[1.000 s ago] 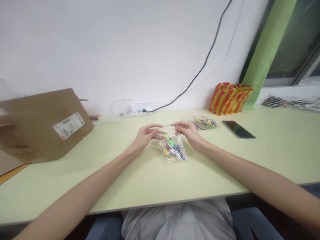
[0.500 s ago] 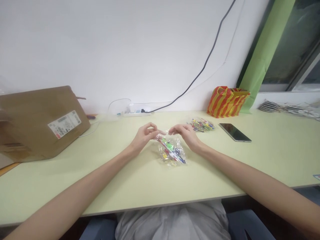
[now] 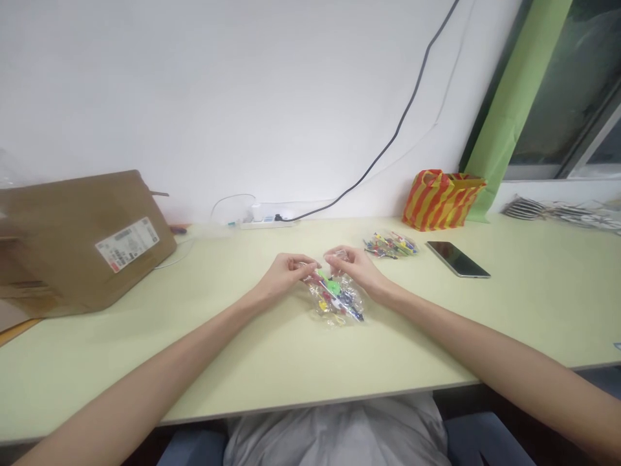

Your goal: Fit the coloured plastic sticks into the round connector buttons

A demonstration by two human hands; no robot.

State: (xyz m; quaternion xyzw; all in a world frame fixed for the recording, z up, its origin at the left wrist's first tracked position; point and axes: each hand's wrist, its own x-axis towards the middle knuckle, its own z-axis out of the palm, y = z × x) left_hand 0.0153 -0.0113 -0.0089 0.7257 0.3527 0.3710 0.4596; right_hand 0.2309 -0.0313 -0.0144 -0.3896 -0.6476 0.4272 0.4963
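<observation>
A clear plastic bag (image 3: pixel 342 301) with small colourful plastic pieces inside, green, yellow, white, blue and red, rests on the pale green table (image 3: pixel 262 369) in front of me. My left hand (image 3: pixel 291 270) pinches the bag's upper left edge between thumb and fingers. On the upper right edge, my right hand (image 3: pixel 350 264) is closed on the same film, its fingertips close to those of the left. What the pieces are exactly I cannot make out. Behind my right hand lies a second clear bag of coloured pieces (image 3: pixel 391 244).
A cardboard box (image 3: pixel 72 239) stands at the left. Against the wall sit a power strip (image 3: pixel 266 223) with a black cable (image 3: pixel 378 155) and a red-and-yellow striped bag (image 3: pixel 442 200). A phone (image 3: pixel 457 259) lies at the right, with flat stacked items (image 3: pixel 524 208) beyond it.
Both hands have come down onto the top edge of the bag. My right fingers, loosely curved above it before, now pinch the film. The bag stays in about the same place.
</observation>
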